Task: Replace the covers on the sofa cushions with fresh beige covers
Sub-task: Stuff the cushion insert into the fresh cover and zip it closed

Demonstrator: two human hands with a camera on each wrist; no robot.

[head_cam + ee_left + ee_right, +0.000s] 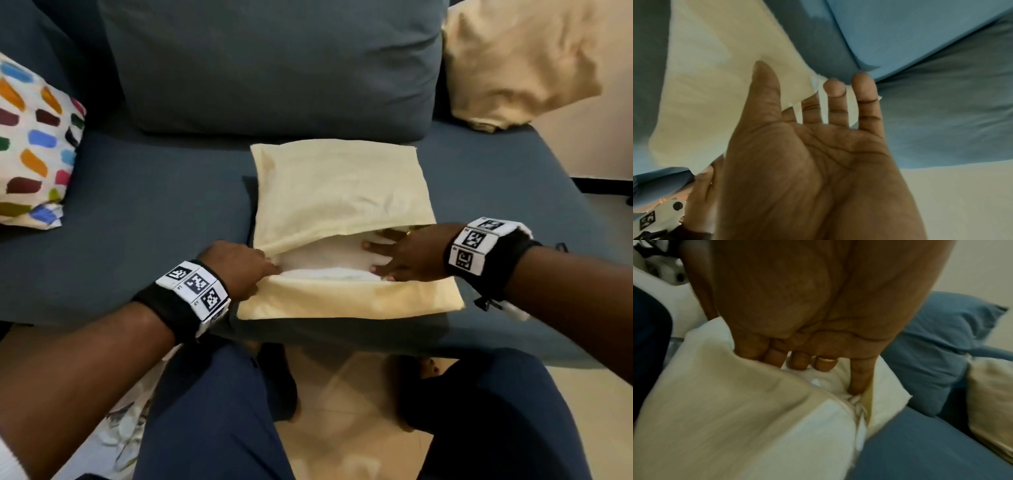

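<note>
A beige cover [335,192] lies flat on the blue sofa seat [137,222], its opening towards me. The white cushion insert [325,257] shows inside the gap. My left hand [239,267] is at the opening's left end. In the left wrist view its fingers [834,97] are straight, the thumb lies on the cover [715,81], and the index fingertip is hidden behind the fabric edge. My right hand [404,253] reaches into the opening's right side with spread fingers pressing the insert. In the right wrist view these fingers [797,360] push down on the insert [830,382] under the cover's flap [735,402].
A cushion with coloured dabs [30,147] leans at the sofa's left. A beige-covered cushion [513,61] sits at the back right beside the blue back cushion [274,65]. A patterned fabric [126,421] lies on the floor by my left knee.
</note>
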